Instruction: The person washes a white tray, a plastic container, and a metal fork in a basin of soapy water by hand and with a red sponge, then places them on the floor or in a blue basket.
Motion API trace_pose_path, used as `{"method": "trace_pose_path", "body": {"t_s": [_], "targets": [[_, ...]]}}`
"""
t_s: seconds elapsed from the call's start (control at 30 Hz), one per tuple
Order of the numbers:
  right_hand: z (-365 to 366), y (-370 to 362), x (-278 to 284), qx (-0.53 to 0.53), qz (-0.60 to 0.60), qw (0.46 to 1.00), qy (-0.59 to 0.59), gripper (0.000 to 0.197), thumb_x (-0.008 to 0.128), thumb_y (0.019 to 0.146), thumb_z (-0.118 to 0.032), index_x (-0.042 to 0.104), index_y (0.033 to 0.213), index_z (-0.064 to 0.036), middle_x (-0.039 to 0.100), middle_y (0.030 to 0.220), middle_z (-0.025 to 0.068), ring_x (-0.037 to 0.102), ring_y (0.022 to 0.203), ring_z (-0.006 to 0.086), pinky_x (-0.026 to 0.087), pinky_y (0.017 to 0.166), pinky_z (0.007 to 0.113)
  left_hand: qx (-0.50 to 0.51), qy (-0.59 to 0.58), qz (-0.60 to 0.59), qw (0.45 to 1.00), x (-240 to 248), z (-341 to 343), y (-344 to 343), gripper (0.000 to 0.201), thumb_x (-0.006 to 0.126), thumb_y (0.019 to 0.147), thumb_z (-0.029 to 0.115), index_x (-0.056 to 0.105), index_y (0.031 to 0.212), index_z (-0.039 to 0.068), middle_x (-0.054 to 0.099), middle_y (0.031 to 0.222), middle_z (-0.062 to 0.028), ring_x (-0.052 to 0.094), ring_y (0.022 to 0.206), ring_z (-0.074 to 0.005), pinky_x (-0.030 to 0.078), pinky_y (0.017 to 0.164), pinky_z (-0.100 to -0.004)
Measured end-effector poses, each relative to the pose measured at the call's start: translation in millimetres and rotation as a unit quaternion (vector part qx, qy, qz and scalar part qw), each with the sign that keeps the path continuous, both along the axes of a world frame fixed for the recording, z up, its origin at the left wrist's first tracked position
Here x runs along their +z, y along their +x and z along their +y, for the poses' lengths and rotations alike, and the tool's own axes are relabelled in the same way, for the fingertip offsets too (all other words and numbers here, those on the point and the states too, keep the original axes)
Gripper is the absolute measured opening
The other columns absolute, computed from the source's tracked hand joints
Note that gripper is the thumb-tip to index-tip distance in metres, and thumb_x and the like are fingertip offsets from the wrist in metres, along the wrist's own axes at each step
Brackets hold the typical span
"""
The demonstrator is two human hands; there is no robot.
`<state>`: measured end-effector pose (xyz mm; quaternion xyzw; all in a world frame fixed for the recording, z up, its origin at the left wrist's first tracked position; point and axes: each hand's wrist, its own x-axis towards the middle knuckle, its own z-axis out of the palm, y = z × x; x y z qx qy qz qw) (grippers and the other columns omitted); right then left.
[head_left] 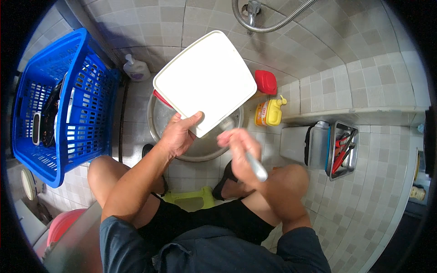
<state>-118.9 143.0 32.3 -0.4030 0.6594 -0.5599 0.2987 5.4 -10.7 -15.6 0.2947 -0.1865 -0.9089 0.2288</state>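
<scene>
My left hand point(180, 136) pinches the near corner of a white rectangular plastic lid point(205, 77) with rounded corners, thumb on top and fingers below. The lid is held tilted over a round metal basin point(198, 152), hiding much of it. A bit of something red point(161, 98) shows beneath the lid's left edge. My right hand point(241, 148), smeared by motion, is closed round a tool with a pale grey handle point(257, 168). The handle's end sticks out toward my right wrist. The tool's head, near the lid's lower edge, is too blurred to tell its kind.
A blue plastic basket point(86, 132) holding kitchen things stands at left, near a white pump bottle point(136, 68). Right of the basin are a yellow pump bottle point(269, 112) and a red container point(266, 82). A metal tray point(353, 159) with red-handled tools lies farther right.
</scene>
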Motion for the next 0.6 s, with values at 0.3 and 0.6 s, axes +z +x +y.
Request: {"method": "trace_pose_path", "body": {"t_s": [0.3, 0.6], "targets": [[-4, -14, 6, 0.037, -0.116, 0.992, 0.022, 0.022, 0.045, 0.102, -0.011, 0.061, 0.098, 0.004, 0.07, 0.094, 0.015, 0.067, 0.081, 0.0198, 0.054, 0.08, 0.033, -0.021, 0.011, -0.049, 0.999, 4, -2, 2, 0.034, 0.067, 0.094, 0.007, 0.057, 0.127, 0.004, 0.065, 0.123, -0.0102, 0.063, 0.114, -0.0232, 0.053, 0.1, -0.0406], [-8, -12, 8, 0.019, -0.14, 0.99, 0.018, 0.022, 0.044, 0.103, -0.008, 0.063, 0.099, 0.0031, 0.069, 0.094, 0.0114, 0.066, 0.083, 0.0168, 0.055, 0.08, 0.031, -0.014, 0.028, -0.034, 0.999, 5, -4, 0, 0.038, 0.068, 0.094, 0.007, 0.054, 0.129, 0.005, 0.064, 0.124, -0.0097, 0.063, 0.115, -0.0225, 0.053, 0.099, -0.0411]]}}
